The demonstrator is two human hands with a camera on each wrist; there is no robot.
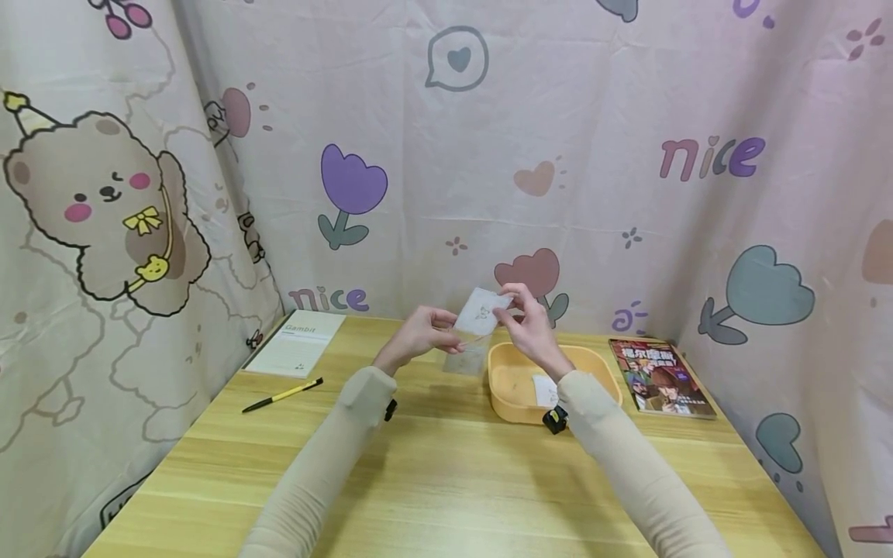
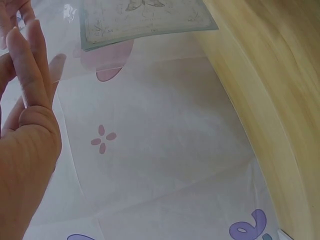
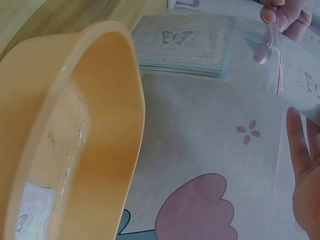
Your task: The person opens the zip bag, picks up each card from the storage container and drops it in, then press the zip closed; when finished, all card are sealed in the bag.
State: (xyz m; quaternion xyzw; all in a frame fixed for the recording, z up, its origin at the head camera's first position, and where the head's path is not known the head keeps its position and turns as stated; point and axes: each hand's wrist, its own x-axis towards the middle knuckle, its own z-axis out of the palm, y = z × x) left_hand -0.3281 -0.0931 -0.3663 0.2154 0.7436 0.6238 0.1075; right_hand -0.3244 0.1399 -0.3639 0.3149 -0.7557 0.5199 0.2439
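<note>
In the head view my left hand [image 1: 422, 333] pinches a clear zip bag [image 1: 463, 361] near its mouth. A stack of butterfly-printed cards [image 3: 182, 47] lies inside the bag in the right wrist view, apart from the red zip line. My right hand [image 1: 528, 322] pinches the upper edge of a pale butterfly card [image 1: 480, 308], which stands at the bag's mouth. Whether its lower edge is inside the bag, I cannot tell. Beneath the right forearm is a yellow plastic basin [image 1: 512, 381] holding a small printed card [image 3: 36, 212].
A white notebook [image 1: 293, 345] lies at the table's back left, with a yellow and black pen [image 1: 282, 395] in front of it. An illustrated magazine [image 1: 659, 378] lies right of the basin. Patterned curtains [image 1: 446, 170] hang behind the table and along its sides.
</note>
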